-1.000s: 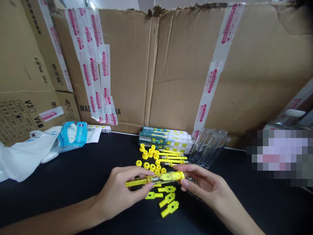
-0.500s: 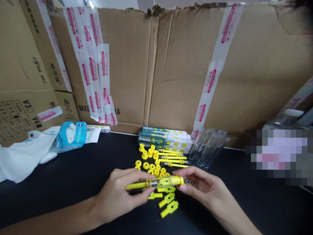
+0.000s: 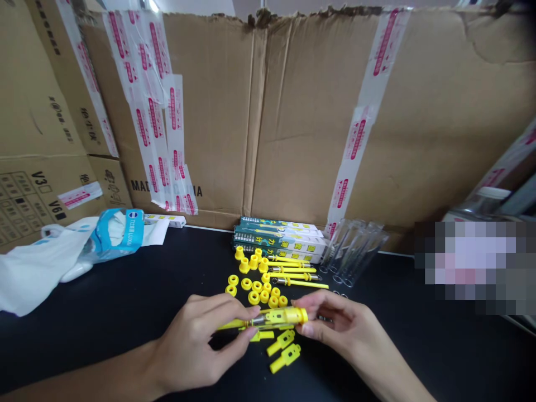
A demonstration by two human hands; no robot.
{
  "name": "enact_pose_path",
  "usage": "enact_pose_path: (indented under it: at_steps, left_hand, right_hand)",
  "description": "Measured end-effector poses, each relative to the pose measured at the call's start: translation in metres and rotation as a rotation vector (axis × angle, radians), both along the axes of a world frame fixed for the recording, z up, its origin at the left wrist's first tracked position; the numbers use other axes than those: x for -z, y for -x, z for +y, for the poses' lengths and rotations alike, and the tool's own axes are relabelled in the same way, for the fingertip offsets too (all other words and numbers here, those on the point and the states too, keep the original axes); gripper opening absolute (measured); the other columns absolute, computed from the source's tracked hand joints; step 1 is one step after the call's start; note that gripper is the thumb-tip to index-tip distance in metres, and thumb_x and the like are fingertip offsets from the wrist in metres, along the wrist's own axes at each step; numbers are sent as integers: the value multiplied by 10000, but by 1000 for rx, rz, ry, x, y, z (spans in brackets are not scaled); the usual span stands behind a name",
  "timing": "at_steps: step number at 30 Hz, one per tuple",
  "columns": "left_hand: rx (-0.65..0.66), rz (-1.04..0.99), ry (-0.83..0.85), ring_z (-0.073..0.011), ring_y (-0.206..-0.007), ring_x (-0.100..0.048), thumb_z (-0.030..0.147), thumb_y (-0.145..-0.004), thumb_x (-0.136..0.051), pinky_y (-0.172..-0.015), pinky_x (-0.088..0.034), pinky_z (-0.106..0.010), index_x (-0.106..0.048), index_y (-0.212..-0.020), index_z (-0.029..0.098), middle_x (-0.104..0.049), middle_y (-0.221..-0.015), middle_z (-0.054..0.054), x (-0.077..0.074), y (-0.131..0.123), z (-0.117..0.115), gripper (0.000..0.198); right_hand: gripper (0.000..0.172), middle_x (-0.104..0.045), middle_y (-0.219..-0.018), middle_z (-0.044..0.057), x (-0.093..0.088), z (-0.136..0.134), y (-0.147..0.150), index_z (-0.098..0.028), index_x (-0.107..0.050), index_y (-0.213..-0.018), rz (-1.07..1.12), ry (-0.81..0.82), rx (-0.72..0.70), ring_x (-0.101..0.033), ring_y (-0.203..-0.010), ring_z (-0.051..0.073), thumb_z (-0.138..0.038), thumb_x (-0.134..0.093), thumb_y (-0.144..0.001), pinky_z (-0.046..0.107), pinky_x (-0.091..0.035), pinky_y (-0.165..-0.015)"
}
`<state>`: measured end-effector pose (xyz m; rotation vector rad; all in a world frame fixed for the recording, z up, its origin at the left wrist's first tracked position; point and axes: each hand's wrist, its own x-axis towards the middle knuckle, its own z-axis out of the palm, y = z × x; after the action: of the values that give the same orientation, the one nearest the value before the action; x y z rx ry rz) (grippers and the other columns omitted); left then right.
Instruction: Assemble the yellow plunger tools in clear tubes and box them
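Note:
My left hand (image 3: 195, 340) and my right hand (image 3: 339, 324) both grip a yellow and transparent tester screwdriver (image 3: 272, 319) low over the black tabletop. Its barrel lies in my left fingers, and my right fingers pinch its yellow end. Just below my hands lie flat yellow plastic clip pieces (image 3: 285, 352), partly hidden by the tool. Farther forward are a scatter of small yellow plastic rings and caps (image 3: 255, 285) and several thin yellow shafts with metal tips (image 3: 293, 273).
Printed boxes (image 3: 278, 240) are stacked behind the yellow parts, with transparent plastic tubes (image 3: 354, 251) to their right. A white and blue plastic bag (image 3: 62, 262) lies at left on the black table (image 3: 125, 279). Taped cardboard (image 3: 209, 111) stands along the back edge.
The tester screwdriver and both hands have shifted slightly lower in view, and the whole scene has moved a little left. The tool stays in both hands.

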<state>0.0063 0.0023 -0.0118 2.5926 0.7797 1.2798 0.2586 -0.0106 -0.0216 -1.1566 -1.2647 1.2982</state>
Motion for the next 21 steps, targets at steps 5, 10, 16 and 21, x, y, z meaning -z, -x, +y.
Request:
enact_pose_path:
  at_steps: [5, 10, 16, 21]
  left_hand:
    - [-4, 24, -1, -142, -707, -744, 80, -821, -651, -568, -505, -243, -691, -985, 188, -782, -865, 12, -1, 1, -2, 200]
    - [-5, 18, -2, -142, -707, -745, 81, -823, -651, -559, -489, -250, -689, -1003, 193, -779, -857, 16, -1, 0, -2, 215]
    - [-24, -8, -3, -154, -726, -745, 96, -835, -646, -592, -510, -245, -674, -977, 192, -780, -884, 0, 1, 0, -1, 174]
    - [-33, -47, 30, -145, -716, -732, 116, -845, -665, -599, -541, -213, -684, -1008, 182, -761, -866, -16, 1, -2, 1, 177]
  right_hand:
    - [333, -717, -759, 17, 7, 0, 2, -200, -776, -831, 22, 22, 17, -678, -751, 178, -368, -918, -581, 278, -570, -712]
    - [330, -746, -774, 28, 10, 0, 4, -201, -773, -842, 42, 6, 4, -691, -757, 177, -379, -911, -600, 276, -571, -724]
    - [328, -752, -827, 42, 3, 2, -2, -201, -773, -886, 13, -7, -42, -695, -801, 192, -376, -896, -638, 290, -579, -757]
    - [289, -741, -990, 47, -8, 2, -7, -240, -775, -951, 6, -77, -31, -683, -926, 212, -369, -855, -706, 296, -568, -834]
